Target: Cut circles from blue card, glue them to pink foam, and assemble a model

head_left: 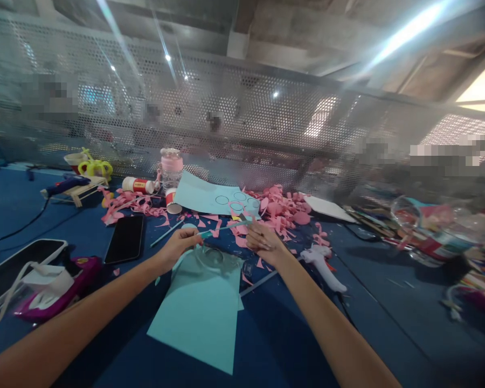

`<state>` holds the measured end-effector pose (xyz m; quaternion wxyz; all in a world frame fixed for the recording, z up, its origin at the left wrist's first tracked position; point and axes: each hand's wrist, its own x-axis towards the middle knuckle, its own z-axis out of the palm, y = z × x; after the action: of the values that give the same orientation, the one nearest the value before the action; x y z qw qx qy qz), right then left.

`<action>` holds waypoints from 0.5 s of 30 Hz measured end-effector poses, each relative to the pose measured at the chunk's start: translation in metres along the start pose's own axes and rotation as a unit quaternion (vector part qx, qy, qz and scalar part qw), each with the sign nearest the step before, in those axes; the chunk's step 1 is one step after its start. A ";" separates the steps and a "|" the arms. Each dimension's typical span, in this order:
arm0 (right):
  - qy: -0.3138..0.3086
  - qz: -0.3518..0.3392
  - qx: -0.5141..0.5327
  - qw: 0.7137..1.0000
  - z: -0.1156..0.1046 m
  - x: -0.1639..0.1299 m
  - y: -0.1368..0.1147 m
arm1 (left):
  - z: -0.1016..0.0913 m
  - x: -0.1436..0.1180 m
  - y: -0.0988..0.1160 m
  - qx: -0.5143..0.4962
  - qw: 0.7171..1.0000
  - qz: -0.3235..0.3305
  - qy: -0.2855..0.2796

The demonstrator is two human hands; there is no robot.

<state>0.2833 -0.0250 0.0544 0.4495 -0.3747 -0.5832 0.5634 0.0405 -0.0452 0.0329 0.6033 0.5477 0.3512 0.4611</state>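
1 narrow teal strip (226, 227) runs crosswise near the light-blue sheet (198, 328), left end pinched in the left hand (181, 245); the right hand (262, 241) sits at the other, grip unclear from here.

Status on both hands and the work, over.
Left hand holding teal strip; right hand at its far end, grip unclear. Strip raised above light-blue sheet. Pink scraps scattered just beyond.

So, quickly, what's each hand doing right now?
Left hand: closed, pinching a thin teal strip.
Right hand: curled by the strip's other end; whether it's gripping can't be told.
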 end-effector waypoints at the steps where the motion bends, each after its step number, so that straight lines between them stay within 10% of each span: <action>1: 0.004 -0.004 0.005 1.000 -0.004 -0.001 -0.003 | -0.001 0.000 0.001 0.015 1.000 0.014 -0.005; 8: 0.080 -0.046 -0.035 0.995 -0.021 -0.002 -0.006 | -0.019 0.010 0.000 0.145 0.979 0.119 0.076; 15: 0.186 -0.065 -0.203 0.959 -0.035 0.001 0.006 | -0.035 0.011 0.001 0.460 0.844 0.174 0.215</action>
<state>0.3162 -0.0125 0.0473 0.5000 -0.5175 -0.6143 0.3237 0.0111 -0.0233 0.0292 0.1016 0.7018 0.5424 0.4505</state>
